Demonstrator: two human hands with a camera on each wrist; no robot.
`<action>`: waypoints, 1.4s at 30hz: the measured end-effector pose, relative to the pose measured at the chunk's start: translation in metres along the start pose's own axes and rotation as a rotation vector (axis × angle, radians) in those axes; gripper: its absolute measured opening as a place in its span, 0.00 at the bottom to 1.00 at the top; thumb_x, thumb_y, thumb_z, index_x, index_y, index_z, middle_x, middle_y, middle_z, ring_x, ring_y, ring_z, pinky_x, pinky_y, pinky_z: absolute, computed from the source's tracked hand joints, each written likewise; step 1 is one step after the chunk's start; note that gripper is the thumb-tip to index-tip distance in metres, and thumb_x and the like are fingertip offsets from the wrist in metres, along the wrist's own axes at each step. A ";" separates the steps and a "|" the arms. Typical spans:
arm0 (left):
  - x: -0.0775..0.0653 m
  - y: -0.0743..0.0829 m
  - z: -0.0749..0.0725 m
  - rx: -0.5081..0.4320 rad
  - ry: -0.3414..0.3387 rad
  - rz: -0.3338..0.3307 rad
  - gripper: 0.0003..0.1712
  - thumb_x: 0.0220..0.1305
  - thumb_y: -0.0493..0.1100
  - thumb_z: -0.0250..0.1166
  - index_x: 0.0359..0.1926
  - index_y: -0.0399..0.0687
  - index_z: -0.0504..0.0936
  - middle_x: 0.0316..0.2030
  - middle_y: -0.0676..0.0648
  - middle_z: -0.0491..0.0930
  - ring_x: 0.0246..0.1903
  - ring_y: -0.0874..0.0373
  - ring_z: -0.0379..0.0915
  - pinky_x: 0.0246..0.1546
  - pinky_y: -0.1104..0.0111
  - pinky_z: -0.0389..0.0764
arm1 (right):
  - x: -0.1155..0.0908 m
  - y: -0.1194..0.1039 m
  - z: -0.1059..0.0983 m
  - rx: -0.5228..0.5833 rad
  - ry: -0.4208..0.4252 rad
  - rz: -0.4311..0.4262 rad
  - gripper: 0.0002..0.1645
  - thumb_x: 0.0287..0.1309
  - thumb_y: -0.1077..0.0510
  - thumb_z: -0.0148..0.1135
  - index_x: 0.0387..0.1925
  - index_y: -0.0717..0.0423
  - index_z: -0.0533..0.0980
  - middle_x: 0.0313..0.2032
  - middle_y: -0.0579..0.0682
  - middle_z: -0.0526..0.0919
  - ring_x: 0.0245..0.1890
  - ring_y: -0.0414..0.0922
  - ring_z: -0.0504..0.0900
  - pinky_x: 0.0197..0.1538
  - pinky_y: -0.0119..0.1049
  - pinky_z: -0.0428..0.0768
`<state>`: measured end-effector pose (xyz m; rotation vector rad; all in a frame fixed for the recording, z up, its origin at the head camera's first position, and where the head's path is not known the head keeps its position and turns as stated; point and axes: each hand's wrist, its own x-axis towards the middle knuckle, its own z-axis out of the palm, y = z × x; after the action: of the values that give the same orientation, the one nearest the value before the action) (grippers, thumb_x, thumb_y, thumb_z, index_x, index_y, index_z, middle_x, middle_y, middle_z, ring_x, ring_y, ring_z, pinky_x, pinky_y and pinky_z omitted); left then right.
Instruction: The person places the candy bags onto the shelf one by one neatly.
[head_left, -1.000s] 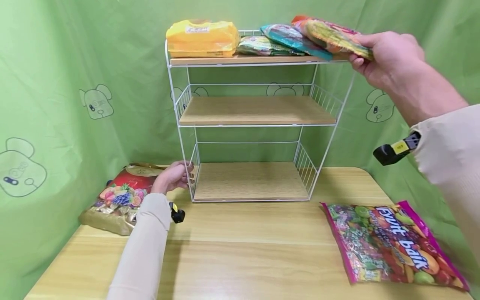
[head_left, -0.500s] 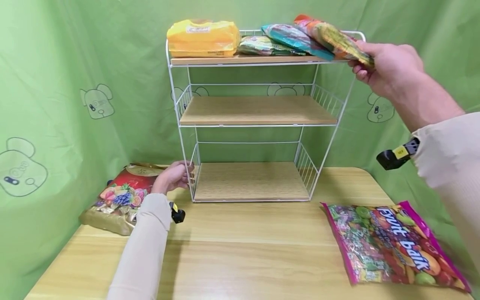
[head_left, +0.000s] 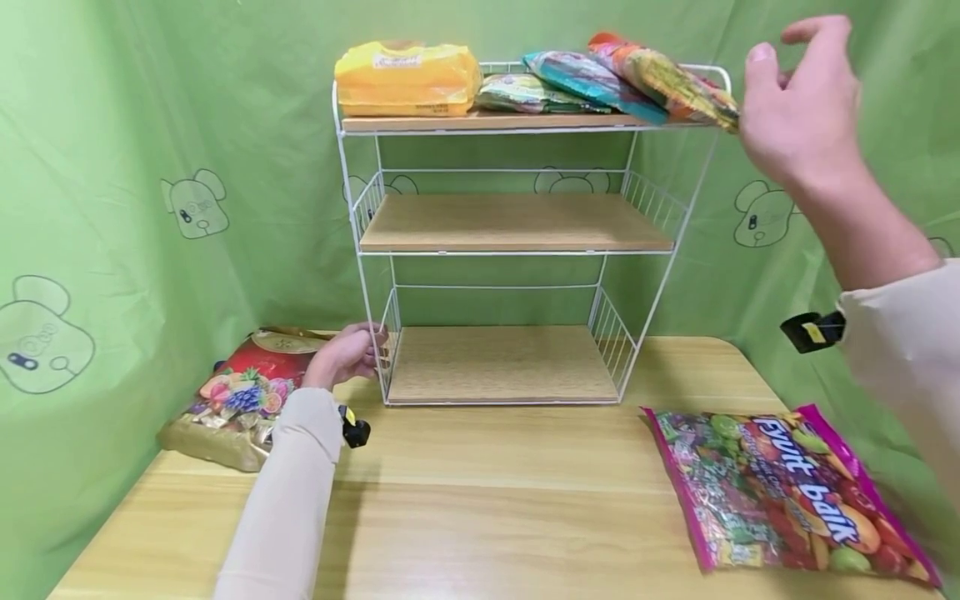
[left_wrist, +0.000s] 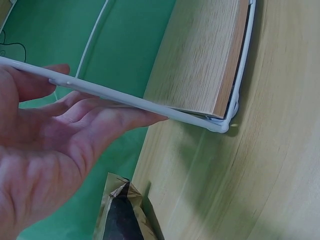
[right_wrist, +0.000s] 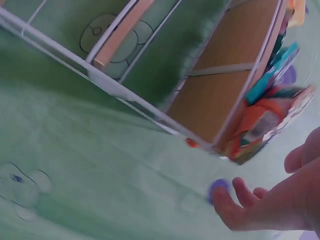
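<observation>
A white wire rack (head_left: 517,251) with wood shelves stands on the table. My left hand (head_left: 352,354) holds its lower left side, fingers around the white post; the post crosses them in the left wrist view. My right hand (head_left: 806,112) is spread beside the top shelf's right end, holding nothing. Nearest it, a yellow and orange snack bag (head_left: 667,79) leans on the top shelf, its end jutting past the edge. It overlaps a teal bag (head_left: 592,82). Left of these lie a flat green and white bag (head_left: 528,93) and a bulky yellow packet (head_left: 405,79).
A pink-edged fruit candy bag (head_left: 787,492) lies at the table's (head_left: 487,517) front right. Left of the rack is a red and gold candy bag (head_left: 247,392), partly behind the left arm. Green cloth (head_left: 112,125) surrounds the table.
My right hand has let go of the yellow and orange bag and moved up and right. That bag settled slightly lower at the shelf's right end. The left hand stayed put.
</observation>
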<state>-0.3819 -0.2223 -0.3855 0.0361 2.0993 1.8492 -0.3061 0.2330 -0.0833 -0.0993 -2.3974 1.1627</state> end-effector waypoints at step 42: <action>0.000 0.000 -0.001 -0.004 -0.004 0.013 0.17 0.77 0.36 0.45 0.62 0.35 0.62 0.22 0.53 0.64 0.21 0.63 0.64 0.23 0.72 0.75 | -0.015 -0.011 0.065 -0.290 -0.020 -0.314 0.47 0.62 0.69 0.37 0.81 0.44 0.46 0.75 0.65 0.54 0.72 0.63 0.61 0.75 0.56 0.64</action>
<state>-0.3820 -0.2230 -0.3855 0.0523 2.0977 1.8596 -0.3199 0.1747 -0.1150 0.1899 -2.4721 0.6748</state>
